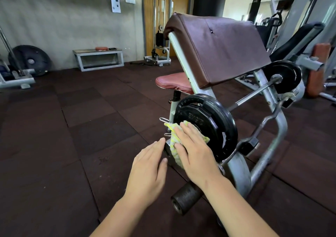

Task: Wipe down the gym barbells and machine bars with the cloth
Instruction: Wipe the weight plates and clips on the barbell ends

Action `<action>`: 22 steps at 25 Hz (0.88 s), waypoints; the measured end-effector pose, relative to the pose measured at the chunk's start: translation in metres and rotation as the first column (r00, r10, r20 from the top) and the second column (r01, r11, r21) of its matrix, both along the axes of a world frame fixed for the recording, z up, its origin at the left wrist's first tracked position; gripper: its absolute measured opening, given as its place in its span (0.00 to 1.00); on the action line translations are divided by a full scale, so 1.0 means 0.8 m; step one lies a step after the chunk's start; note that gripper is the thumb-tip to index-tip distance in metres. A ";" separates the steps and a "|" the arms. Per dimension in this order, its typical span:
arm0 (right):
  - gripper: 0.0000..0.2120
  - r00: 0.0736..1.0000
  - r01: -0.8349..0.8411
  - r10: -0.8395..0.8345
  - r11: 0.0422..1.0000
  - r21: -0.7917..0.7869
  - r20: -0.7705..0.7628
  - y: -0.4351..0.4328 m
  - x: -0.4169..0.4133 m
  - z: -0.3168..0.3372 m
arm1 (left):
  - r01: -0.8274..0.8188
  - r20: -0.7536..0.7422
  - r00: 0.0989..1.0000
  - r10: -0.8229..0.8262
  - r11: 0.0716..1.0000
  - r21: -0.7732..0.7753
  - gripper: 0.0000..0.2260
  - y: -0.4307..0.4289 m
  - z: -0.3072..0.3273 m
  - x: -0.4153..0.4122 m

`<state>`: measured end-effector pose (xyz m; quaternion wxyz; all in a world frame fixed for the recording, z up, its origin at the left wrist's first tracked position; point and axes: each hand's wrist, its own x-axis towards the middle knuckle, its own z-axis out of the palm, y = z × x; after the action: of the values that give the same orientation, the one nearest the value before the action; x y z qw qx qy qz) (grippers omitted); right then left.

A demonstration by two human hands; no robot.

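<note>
A curl barbell (254,94) loaded with black plates lies across the cradle of a preacher bench. My right hand (192,149) lies flat, fingers straight, pressing a yellow and white cloth (175,140) against the near end of the bar, in front of the near black plate (209,126). The cloth covers the bar's end sleeve, which shows only as a bit of grey metal under it. My left hand (148,167) hovers just left of the cloth with fingers straight and together, its fingertips by the bar end; contact is unclear. A second black plate (285,77) sits at the bar's far end.
The bench has a brown arm pad (221,48), a red seat (172,81) and a grey steel frame (272,146). A black foam roller (185,198) sticks out low by my right forearm. Dark rubber floor (72,127) lies to the left; other machines stand right and far left.
</note>
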<state>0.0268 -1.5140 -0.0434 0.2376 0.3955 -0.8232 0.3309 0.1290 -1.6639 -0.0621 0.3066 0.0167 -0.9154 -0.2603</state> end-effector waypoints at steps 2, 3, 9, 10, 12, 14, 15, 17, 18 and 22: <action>0.21 0.999 -0.037 0.037 0.999 0.009 -0.016 -0.016 0.006 0.004 | 0.025 0.010 1.000 -0.025 1.000 -0.004 0.23 -0.005 0.000 0.001; 0.21 0.997 -0.071 0.072 0.997 0.028 -0.037 -0.017 0.010 0.005 | 0.034 0.013 0.999 -0.034 0.999 -0.008 0.23 -0.008 0.000 0.002; 0.22 0.997 0.011 -0.005 0.998 0.069 -0.080 0.010 -0.007 0.006 | -0.001 0.023 1.000 0.001 1.000 -0.008 0.24 -0.013 -0.007 0.006; 0.23 0.997 0.030 -0.026 0.998 0.063 -0.067 0.005 -0.002 0.007 | 0.002 0.019 1.000 -0.002 1.000 -0.008 0.24 -0.013 -0.007 0.006; 0.22 0.999 0.010 -0.008 0.999 0.049 -0.047 -0.012 0.013 0.010 | 0.022 0.012 1.000 -0.022 1.000 -0.010 0.24 -0.015 -0.005 0.004; 0.20 0.997 -0.040 0.044 0.998 0.055 -0.067 -0.022 0.024 0.012 | 0.050 0.010 0.999 -0.049 0.999 -0.011 0.23 -0.016 -0.003 0.003; 0.20 0.996 -0.048 0.052 0.997 0.060 -0.079 -0.021 0.022 0.012 | 0.054 0.008 0.998 -0.054 0.998 -0.012 0.23 -0.017 -0.003 0.002; 0.20 0.996 -0.028 0.033 0.998 0.060 -0.083 -0.011 0.011 0.011 | 0.040 0.001 0.999 -0.040 0.999 -0.018 0.23 -0.016 -0.001 0.002; 0.20 0.997 -0.007 0.011 0.998 0.065 -0.071 -0.004 0.005 0.011 | 0.031 -0.003 1.000 -0.031 0.999 -0.023 0.24 -0.016 0.000 0.003; 0.20 0.998 0.054 -0.051 0.993 0.101 -0.037 -0.007 -0.001 0.018 | 0.035 0.005 0.999 -0.035 0.999 -0.022 0.24 -0.015 0.001 0.003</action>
<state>0.0261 -1.5193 -0.0288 0.2398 0.3908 -0.8449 0.2754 0.1311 -1.6762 -0.0612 0.2999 -0.0020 -0.9191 -0.2555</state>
